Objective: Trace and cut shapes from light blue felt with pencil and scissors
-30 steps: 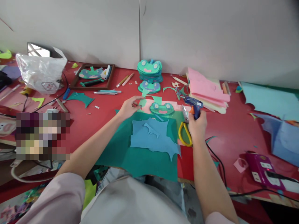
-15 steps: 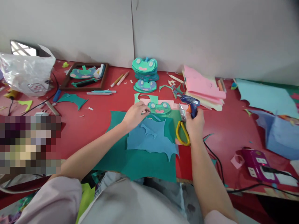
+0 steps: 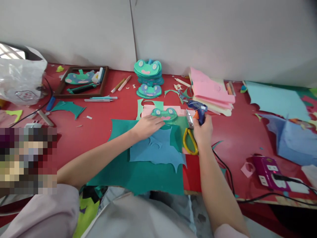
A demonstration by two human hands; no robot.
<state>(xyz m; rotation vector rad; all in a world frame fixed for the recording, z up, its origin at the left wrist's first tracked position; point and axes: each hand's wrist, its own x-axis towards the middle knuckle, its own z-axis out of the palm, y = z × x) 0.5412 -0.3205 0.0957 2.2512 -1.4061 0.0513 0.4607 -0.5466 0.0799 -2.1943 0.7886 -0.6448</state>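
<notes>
My right hand (image 3: 203,130) is wrapped around the handle of a blue hot glue gun (image 3: 196,106), its nozzle pointing up and left. Fingers extended, my left hand (image 3: 148,127) lies over the lower left edge of a green felt frog face (image 3: 164,114) with round eyes and a pink mouth. Whether a small piece is under those fingers is hidden. Below them a blue felt sheet (image 3: 153,153) rests on a larger dark green felt sheet (image 3: 146,178). Scissors (image 3: 185,142) with yellow handles lie just left of my right hand.
A stack of frog faces (image 3: 148,71) stands by the wall. Pink and cream felt sheets (image 3: 210,89) are piled to its right. The brown frame (image 3: 106,82) holds pens and another face. At right sits a purple power strip (image 3: 267,172) with a black cable.
My left hand has gone from pinched fingertips beside the frog face to flattened fingers over its lower edge. My right hand keeps the glue gun. The view has shifted slightly right.
</notes>
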